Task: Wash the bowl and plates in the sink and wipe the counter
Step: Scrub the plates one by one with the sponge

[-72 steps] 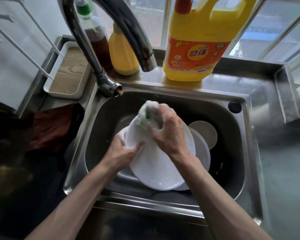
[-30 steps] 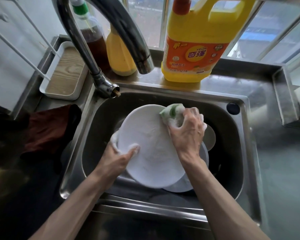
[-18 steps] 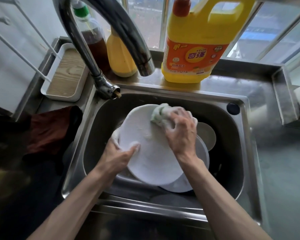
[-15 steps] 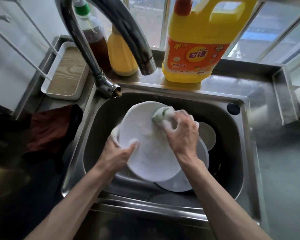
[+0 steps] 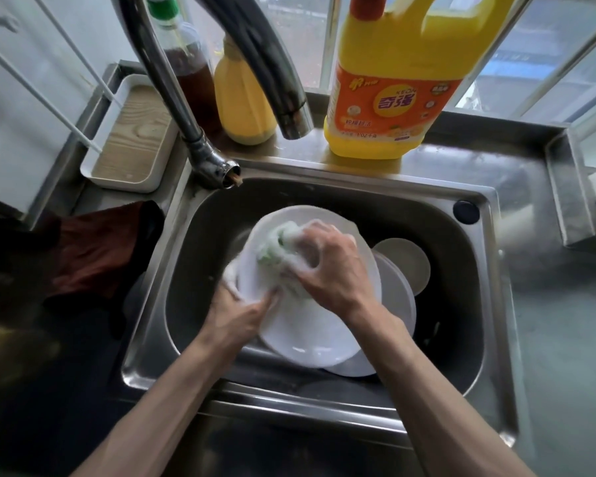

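Note:
A white plate is tilted up inside the steel sink. My left hand grips its left rim, thumb on the face. My right hand holds a foamy green sponge and presses it on the plate's upper left part. A second white plate lies underneath, and a small white bowl sits at the right of the basin. No water runs from the faucet.
A yellow detergent jug, a small yellow bottle and a dark sauce bottle stand behind the sink. A white tray and a dark red cloth lie to the left. The grey counter extends right.
My right hand has scrubbed the sponge from the plate's upper right across to its left side, closer to my left hand. The left hand keeps its hold on the rim.

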The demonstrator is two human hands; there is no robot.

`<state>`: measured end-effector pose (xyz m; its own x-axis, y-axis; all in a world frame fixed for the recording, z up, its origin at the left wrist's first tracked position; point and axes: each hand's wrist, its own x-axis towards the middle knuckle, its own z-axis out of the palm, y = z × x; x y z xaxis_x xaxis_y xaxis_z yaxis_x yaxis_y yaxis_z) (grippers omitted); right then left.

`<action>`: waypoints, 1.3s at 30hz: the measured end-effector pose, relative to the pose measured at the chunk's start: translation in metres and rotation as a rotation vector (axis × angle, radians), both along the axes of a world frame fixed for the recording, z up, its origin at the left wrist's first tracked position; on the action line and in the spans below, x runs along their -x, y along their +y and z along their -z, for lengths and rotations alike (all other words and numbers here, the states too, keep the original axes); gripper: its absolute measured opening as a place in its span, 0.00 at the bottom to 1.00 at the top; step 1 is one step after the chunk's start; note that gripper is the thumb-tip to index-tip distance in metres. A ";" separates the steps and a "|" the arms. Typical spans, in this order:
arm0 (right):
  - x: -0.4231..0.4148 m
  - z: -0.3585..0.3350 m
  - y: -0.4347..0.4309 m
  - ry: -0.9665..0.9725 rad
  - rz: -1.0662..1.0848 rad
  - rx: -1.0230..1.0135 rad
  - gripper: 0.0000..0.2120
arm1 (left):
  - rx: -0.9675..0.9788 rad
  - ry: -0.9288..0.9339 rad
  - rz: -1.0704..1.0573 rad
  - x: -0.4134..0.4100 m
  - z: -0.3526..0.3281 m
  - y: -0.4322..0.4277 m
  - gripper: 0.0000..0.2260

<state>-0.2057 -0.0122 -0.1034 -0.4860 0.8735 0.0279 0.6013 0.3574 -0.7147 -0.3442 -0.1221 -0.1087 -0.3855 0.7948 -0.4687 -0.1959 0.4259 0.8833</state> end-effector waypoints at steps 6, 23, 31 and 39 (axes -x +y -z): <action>-0.013 0.016 0.017 -0.043 0.398 -0.176 0.14 | -0.034 0.016 0.048 -0.002 0.001 -0.007 0.20; 0.012 -0.041 0.027 0.091 -0.122 -0.059 0.08 | -0.101 0.630 0.372 0.027 -0.026 0.024 0.23; -0.013 -0.021 0.042 0.108 0.281 0.419 0.21 | -0.187 0.445 0.203 0.016 -0.023 0.000 0.18; -0.032 0.007 0.032 0.210 0.548 0.607 0.26 | -0.165 0.249 -0.105 0.006 -0.004 -0.009 0.18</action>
<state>-0.1737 0.0200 -0.1107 -0.0267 0.8771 -0.4796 0.4108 -0.4278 -0.8051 -0.3502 -0.1312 -0.1044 -0.5561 0.8020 -0.2180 -0.0006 0.2619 0.9651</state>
